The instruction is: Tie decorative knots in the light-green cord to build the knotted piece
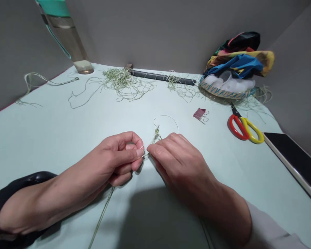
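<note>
Near the middle of the table, my left hand point(124, 157) pinches a thin pale cord between thumb and forefinger. A short stretch of that cord bridges the small gap to my right hand point(178, 162), whose fingers are closed on it, their tips partly hidden. Just beyond the right fingertips lies a small knotted green cord piece point(157, 133), with a loose white end curving away behind it. Two pale green strands point(101, 218) run from under my left hand toward the near edge. More strands come out below my right wrist.
Scissors point(245, 128) with red and yellow handles, a maroon binder clip point(200, 114) and a phone-like dark slab point(297, 160) lie at right. Behind are a basket point(223, 92), tangled green threads point(120, 81), a hammer-like tool point(163, 75), a bottle point(76, 48) and a braided cord point(64, 82).
</note>
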`<state>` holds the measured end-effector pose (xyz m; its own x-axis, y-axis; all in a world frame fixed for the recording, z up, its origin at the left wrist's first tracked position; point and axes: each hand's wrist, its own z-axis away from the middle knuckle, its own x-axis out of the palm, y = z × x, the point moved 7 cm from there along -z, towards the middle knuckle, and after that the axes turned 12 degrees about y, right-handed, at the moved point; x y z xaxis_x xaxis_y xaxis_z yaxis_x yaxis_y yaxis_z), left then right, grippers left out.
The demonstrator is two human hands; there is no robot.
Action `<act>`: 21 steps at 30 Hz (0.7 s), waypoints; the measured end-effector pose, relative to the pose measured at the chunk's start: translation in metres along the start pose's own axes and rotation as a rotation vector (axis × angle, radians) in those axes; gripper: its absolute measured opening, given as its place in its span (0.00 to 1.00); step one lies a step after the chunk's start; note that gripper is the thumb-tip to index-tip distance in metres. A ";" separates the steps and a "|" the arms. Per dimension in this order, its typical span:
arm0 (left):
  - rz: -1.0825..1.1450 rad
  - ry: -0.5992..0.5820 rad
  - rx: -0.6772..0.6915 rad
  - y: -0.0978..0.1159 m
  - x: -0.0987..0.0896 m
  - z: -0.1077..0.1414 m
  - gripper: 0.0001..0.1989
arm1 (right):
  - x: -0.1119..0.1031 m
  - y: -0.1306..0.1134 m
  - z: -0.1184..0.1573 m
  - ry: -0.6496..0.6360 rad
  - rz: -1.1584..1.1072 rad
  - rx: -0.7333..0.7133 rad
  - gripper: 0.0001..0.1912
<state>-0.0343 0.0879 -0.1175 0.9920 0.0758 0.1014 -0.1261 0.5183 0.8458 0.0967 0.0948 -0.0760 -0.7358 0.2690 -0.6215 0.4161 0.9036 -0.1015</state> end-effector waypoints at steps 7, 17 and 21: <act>0.008 -0.013 0.026 0.001 0.001 0.000 0.08 | 0.006 -0.005 0.002 -0.064 0.049 0.162 0.13; 0.054 -0.010 0.042 0.002 -0.003 0.002 0.12 | -0.021 -0.030 0.013 -0.250 -0.301 0.563 0.12; 0.070 0.020 0.051 0.003 -0.004 0.006 0.13 | -0.062 -0.038 0.036 -0.502 -0.371 0.706 0.10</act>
<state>-0.0385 0.0846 -0.1121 0.9801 0.1277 0.1517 -0.1943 0.4671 0.8626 0.1457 0.0320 -0.0613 -0.6387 -0.3191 -0.7002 0.5498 0.4474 -0.7054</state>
